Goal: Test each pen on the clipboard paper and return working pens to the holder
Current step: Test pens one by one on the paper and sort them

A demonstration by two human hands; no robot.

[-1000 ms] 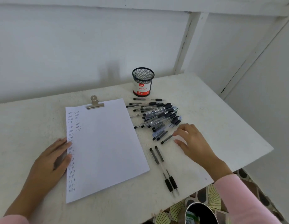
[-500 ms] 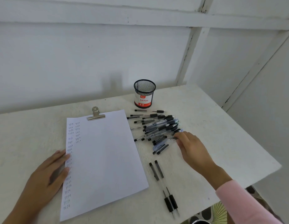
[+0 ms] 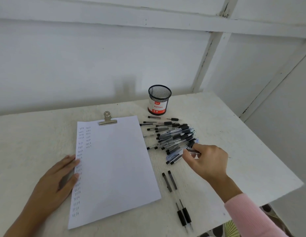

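Item 1. Two pens, lying side by side at 5 o'clock of the paper, apart from the heap; clear barrels barely distinguishable against the white counter.

Item 2. Left hand, flat and released, fingertips resting on the paper's left edge; forearm cut off at the lower frame.

Item 3. Paper, one sheet; clipboard beneath entirely hidden, only the metal clip showing at 12 o'clock. Small handwritten marks in columns down the left margin, too small to read with certainty.

Item 4. Right hand, pink sleeve cut off at lower right; fingers pinched on a single pen at the heap's near edge, most of that pen hidden by the fingers.

Item 5. Pen heap, at 3 o'clock of the clip; overlapping, count not determinable.

Item 6. Mesh holder, upright at 12 o'clock of the heap, label reading "Ball Pens"; interior not clearly visible.
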